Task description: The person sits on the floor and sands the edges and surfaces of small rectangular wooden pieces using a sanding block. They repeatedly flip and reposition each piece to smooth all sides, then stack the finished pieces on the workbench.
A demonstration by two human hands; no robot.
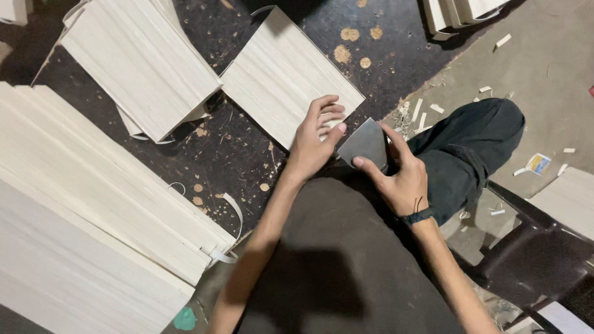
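A dark, sawdust-speckled floor [247, 154] carries pale stacked wooden sheet bundles [93, 204] left of the hands, scattered wood chips [433, 108] to their right.

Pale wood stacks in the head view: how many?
5, maybe more out of frame: large stack at left, bundle top left, stack by the left hand, one top right, one at right edge.

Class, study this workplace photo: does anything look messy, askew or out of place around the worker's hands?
Yes. Small pale wood offcuts lie scattered over the grey floor beside the dark-trousered knee. Loose white strapping curls out from the large stack of pale wooden sheets. Tan sawdust blotches spot the dark mat.
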